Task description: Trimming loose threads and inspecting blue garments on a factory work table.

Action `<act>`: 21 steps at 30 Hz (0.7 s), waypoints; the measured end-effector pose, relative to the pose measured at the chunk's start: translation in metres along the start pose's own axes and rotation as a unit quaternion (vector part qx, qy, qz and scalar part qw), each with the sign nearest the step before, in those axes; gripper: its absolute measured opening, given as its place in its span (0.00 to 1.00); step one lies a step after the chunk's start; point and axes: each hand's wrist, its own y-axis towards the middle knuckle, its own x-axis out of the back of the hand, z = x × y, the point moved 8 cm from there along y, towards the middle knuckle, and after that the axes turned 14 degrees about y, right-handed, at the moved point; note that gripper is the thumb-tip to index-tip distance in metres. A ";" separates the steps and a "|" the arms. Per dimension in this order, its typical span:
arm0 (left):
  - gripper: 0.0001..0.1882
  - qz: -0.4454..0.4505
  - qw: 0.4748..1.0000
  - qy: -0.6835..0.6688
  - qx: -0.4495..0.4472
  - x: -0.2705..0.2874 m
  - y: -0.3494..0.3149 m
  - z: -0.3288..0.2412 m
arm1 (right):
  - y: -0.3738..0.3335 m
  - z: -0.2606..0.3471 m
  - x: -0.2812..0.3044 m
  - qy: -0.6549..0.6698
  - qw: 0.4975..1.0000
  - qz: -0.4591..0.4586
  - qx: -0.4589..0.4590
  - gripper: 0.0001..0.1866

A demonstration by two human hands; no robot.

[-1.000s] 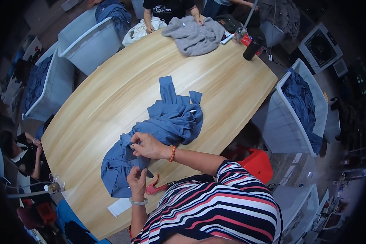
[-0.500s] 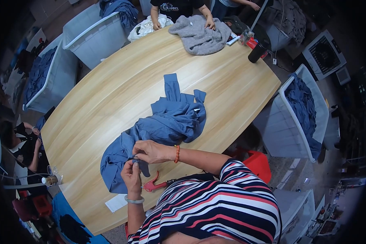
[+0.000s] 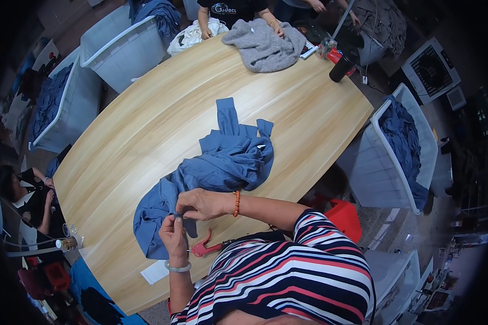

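Left hand [image 3: 173,237] and right hand [image 3: 203,204] close together on a blue garment [image 3: 214,167], red tool [image 3: 201,249] nearby, wooden table [image 3: 130,130] beneath.

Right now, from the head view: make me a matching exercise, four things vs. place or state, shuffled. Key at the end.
Things:
1. Blue garment
2. Grey garment
3. Red tool
4. Black cylinder

Place or state:
A. Lying near the person's striped top
B. At the right end of the table
C. Pinched by the left hand and right hand
D. At the far edge, by another person's hand

Pairs: 1-C, 2-D, 3-A, 4-B
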 end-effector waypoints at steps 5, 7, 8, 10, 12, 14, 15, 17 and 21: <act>0.03 0.012 1.000 0.017 -0.005 -0.004 0.001 0.001 | -0.002 -0.005 0.002 -0.012 1.000 0.003 -0.009 0.10; 0.03 0.011 0.999 0.032 -0.010 -0.004 0.001 0.001 | -0.003 -0.006 0.002 -0.024 1.000 0.005 -0.012 0.10; 0.03 0.010 0.999 0.047 -0.015 -0.004 0.001 0.001 | -0.004 -0.007 0.002 -0.024 1.000 0.005 -0.012 0.10; 0.02 -0.007 0.996 0.083 -0.039 -0.001 0.000 0.003 | -0.004 -0.008 0.000 -0.033 0.999 0.013 0.002 0.10; 0.02 -0.023 0.991 0.119 -0.064 0.000 -0.001 -0.002 | -0.005 -0.010 0.000 -0.025 1.000 0.013 -0.002 0.10; 0.03 -0.091 0.960 0.208 -0.165 0.003 -0.006 -0.027 | -0.005 -0.010 0.001 -0.018 1.000 0.014 -0.006 0.10; 0.03 -0.090 0.960 0.208 -0.165 0.002 -0.007 -0.034 | -0.005 -0.009 0.001 -0.014 1.000 0.018 -0.011 0.11; 0.04 -0.071 0.946 0.269 -0.166 -0.004 -0.008 -0.047 | -0.007 -0.010 0.002 -0.010 1.000 0.021 -0.015 0.11; 0.06 -0.059 0.945 0.265 -0.184 -0.003 -0.007 -0.042 | -0.008 -0.014 0.002 0.044 0.998 0.018 -0.036 0.10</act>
